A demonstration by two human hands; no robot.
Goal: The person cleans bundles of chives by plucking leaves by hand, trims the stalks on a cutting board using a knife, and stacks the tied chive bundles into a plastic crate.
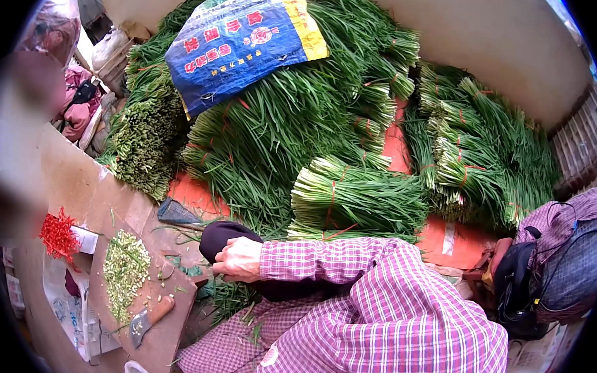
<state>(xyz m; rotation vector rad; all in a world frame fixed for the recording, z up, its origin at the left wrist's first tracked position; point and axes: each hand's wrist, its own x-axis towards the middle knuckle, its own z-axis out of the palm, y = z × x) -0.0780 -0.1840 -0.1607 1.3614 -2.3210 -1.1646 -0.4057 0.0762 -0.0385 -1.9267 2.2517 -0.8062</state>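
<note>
Sack (244, 59) is covering some chives (274, 145), left hand's hiding
Right hand (238, 259) is resting by dark cloth (220, 236), can't tell if its fingers are gripping anything

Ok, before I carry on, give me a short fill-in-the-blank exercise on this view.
The tool lying on the board beside the chopped pieces is a ____.
The printed sack over the chive bundles is mainly ____.
The heap of ties left of the board is ____.
The pattern on the sleeve of the right hand is ____.
Missing words: knife; blue; red; checked.
</note>
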